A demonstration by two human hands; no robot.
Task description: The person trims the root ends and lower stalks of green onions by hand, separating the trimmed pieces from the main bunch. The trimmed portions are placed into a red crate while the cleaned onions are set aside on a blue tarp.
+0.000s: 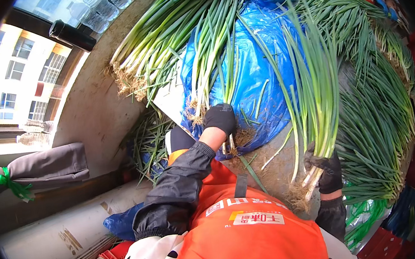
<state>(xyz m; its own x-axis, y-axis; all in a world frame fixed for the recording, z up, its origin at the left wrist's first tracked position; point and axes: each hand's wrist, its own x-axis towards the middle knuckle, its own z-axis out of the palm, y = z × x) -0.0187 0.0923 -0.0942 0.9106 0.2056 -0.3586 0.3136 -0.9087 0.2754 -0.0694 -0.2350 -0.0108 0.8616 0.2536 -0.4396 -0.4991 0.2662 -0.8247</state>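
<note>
My left hand (220,119), in a black glove, is closed around the lower stems of a few green onions (231,77) over a blue plastic sheet (261,67). Their roots stick out below the fist. More onions with brown roots lie just left of it. My right hand (323,166), also black-gloved, grips a bunch of green onions (320,98) near the root end, with the leaves pointing away from me. One loose pale stem (276,154) rests on the table between my hands, beside root scraps and soil.
A large onion pile (160,39) lies at the upper left and long rows (373,123) at the right. Green plastic ties (369,222) are at the lower right. A co-worker's blue-gloved hands (386,8) show at the upper right. Water bottles (91,14) stand by the window.
</note>
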